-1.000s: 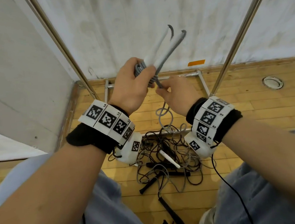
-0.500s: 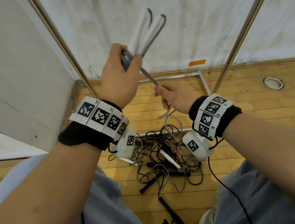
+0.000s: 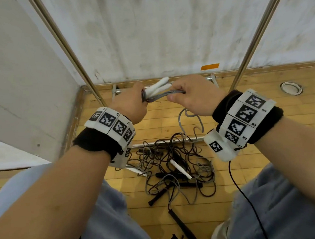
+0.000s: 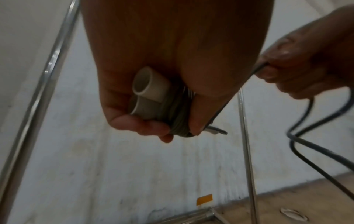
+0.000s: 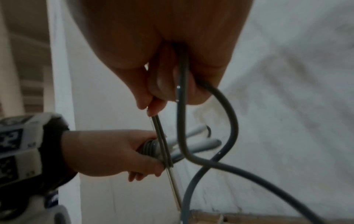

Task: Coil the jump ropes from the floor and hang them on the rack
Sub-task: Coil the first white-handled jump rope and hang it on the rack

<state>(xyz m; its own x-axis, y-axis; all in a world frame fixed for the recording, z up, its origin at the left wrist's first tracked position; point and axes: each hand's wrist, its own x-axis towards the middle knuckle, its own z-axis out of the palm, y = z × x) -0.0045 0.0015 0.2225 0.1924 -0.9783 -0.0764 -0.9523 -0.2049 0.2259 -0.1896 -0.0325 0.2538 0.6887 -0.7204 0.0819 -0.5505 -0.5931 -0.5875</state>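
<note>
My left hand (image 3: 132, 104) grips two white jump-rope handles (image 3: 156, 87) held side by side, with grey cord wound in several turns round them (image 4: 177, 115). Their open ends show in the left wrist view (image 4: 145, 84). My right hand (image 3: 190, 93) pinches the same grey cord (image 3: 168, 94), stretched taut between the two hands. A loop of the cord (image 5: 220, 121) hangs from the right fingers down toward the floor (image 3: 189, 120). On the floor below lies a tangled pile of dark and grey ropes (image 3: 176, 167) with black handles and a white handle (image 3: 180, 169).
Two slanted metal rack poles (image 3: 64, 45) (image 3: 259, 32) rise on either side, with base bars (image 3: 164, 142) on the wooden floor. White walls stand behind and to the left. A round floor fitting (image 3: 292, 88) lies right. My knees in jeans fill the lower corners.
My left hand has come down from head height and turned the handles to lie sideways. My right hand has risen level with it, pulling the cord taut.
</note>
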